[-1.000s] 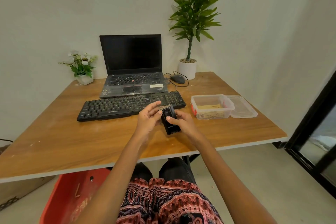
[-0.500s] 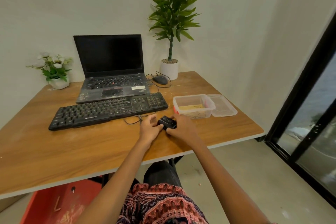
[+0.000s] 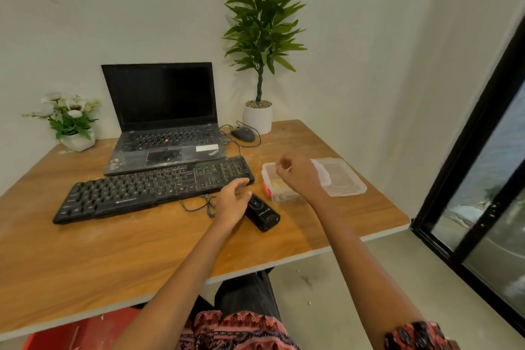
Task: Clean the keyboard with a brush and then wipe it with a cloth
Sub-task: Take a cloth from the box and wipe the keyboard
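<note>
Keyboard (image 3: 153, 187) lies flat on table (image 3: 85, 264), in front of laptop (image 3: 164, 128), dusty, cord (image 3: 199, 204) looped loose at near edge. Left hand (image 3: 231, 204) relaxed, fingers extended, holding nothing, just beside small black device (image 3: 262, 214). Right hand (image 3: 298, 176) over open plastic box (image 3: 279, 190), fingers curled; whether pinching anything cannot tell. Lid (image 3: 341, 182) beside box. Brush and cloth not identifiable. Risks: left hand may knock device or snag cord, dragging keyboard; right wrist may tip box near table's edge
</note>
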